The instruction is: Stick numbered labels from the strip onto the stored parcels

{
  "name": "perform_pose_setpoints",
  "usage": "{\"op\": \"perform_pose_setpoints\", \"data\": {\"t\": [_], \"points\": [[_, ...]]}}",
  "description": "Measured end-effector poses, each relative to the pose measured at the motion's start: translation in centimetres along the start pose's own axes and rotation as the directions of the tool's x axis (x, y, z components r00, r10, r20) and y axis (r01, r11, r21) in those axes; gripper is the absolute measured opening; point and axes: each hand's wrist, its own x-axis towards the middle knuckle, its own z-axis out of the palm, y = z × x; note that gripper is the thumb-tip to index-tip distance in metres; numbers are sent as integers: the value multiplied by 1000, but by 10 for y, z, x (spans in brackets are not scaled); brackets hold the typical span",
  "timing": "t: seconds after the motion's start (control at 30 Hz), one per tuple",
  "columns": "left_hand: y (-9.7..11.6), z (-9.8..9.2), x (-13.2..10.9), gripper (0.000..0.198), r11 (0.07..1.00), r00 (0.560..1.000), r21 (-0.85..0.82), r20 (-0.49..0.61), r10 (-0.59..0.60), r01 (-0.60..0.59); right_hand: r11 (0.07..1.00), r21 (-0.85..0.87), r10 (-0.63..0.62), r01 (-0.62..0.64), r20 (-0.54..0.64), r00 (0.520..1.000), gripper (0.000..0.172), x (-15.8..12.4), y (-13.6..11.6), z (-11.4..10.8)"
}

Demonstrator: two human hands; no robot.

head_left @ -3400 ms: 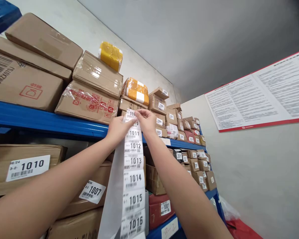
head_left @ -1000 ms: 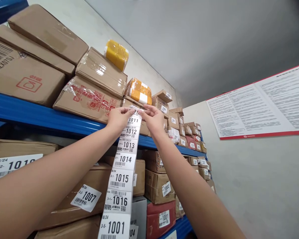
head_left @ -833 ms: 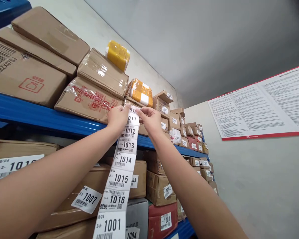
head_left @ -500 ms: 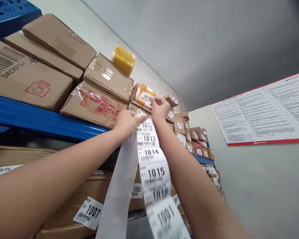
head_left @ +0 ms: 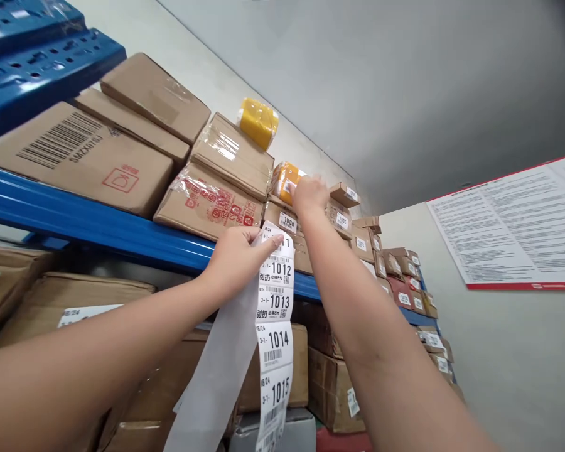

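Observation:
My left hand [head_left: 240, 254] pinches the top of a long strip of numbered labels [head_left: 275, 301], thumb across the front at the label ending in 11. Below it hang labels 1012 to 1015, and a bare white backing strip [head_left: 216, 364] trails beneath the hand. Up on the shelf, my right hand [head_left: 311, 193] is at an orange-and-white package [head_left: 285, 179], covering its right side. Its fingers are smeared by motion and partly hidden, so their grip is unclear. Just below that package is a cardboard box labelled 1008 [head_left: 287, 223].
Cardboard boxes [head_left: 132, 169] crowd the upper shelf, whose blue edge [head_left: 75, 207] runs across. A yellow package [head_left: 258, 122] lies on top of them. Labelled boxes continue right, and more boxes [head_left: 329, 383] stand below. A red-bordered notice [head_left: 518, 232] hangs on the right wall.
My right hand has moved from the label's edge to cover more of the orange package's right side. My left hand and the strip stay close together; the camera view has shifted.

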Motion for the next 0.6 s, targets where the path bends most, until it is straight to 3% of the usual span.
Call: {"op": "perform_pose_setpoints", "data": {"t": [0.07,0.17,0.23,0.3,0.33,0.37,0.4,0.43,0.5,0.6], "points": [[0,-5,-5,39,999,999,-48,50,14,-12,991,-70,117,-117,5,993,29,1,1,-4],[-1,-14,-13,34,985,988,-166,152,-11,37,944,-103,320,-313,64,945,40,-2,7,-18],[-2,-21,-16,33,970,981,-229,190,-38,82,947,-27,322,-321,44,946,40,-13,5,-32],[-4,-28,-19,35,962,982,-252,177,-62,106,946,237,207,-222,89,974,32,-37,-5,-48],[-5,-31,-20,36,962,985,-250,155,-73,110,891,425,103,-160,153,983,27,-53,-13,-55],[-5,-34,-21,37,967,989,-232,122,-79,106,779,605,-26,-162,290,957,26,-72,-22,-62],[-5,-36,-23,39,976,993,-196,85,-80,95,669,709,-178,-225,446,877,29,-91,-31,-68],[-5,-38,-25,40,986,996,-143,51,-78,84,586,761,-272,-278,508,817,29,-110,-39,-73],[-3,-40,-31,40,995,997,-54,-9,-79,79,450,812,-305,-371,530,791,25,-144,-51,-78],[2,-40,-40,27,990,986,-77,-106,-127,120,297,807,-135,-510,564,815,23,-174,-60,-75]]}}
